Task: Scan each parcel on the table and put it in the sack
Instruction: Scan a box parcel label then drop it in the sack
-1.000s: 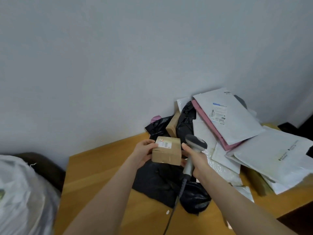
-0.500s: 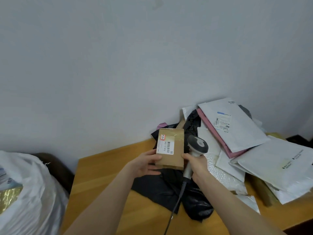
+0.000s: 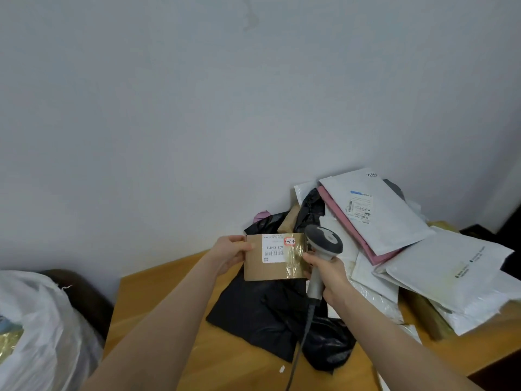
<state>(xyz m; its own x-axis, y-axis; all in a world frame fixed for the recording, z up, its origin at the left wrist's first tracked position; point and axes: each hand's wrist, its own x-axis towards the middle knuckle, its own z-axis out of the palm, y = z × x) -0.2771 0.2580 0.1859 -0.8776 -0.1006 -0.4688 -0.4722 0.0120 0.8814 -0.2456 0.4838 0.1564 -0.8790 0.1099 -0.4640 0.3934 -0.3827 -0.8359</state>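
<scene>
My left hand point(image 3: 229, 253) grips the left edge of a small brown cardboard parcel point(image 3: 265, 269), held up above the table with its white barcode label facing me. My right hand point(image 3: 328, 273) grips the handle of a grey barcode scanner point(image 3: 324, 244), and its fingertips touch the parcel's right edge. The scanner's cable runs down toward me. The white sack point(image 3: 33, 331) stands open at the lower left, beside the table.
On the wooden table point(image 3: 158, 300) black poly bags point(image 3: 262, 314) lie under my hands. A heap of white and pink mailers point(image 3: 375, 215) and another brown box point(image 3: 289, 221) fill the right side, against the wall. A dark chair back point(image 3: 84, 297) shows behind the sack.
The parcel has been turned in my hands from a top-down view to its labelled face toward me, lying wide. The scanner stays at its right edge.
</scene>
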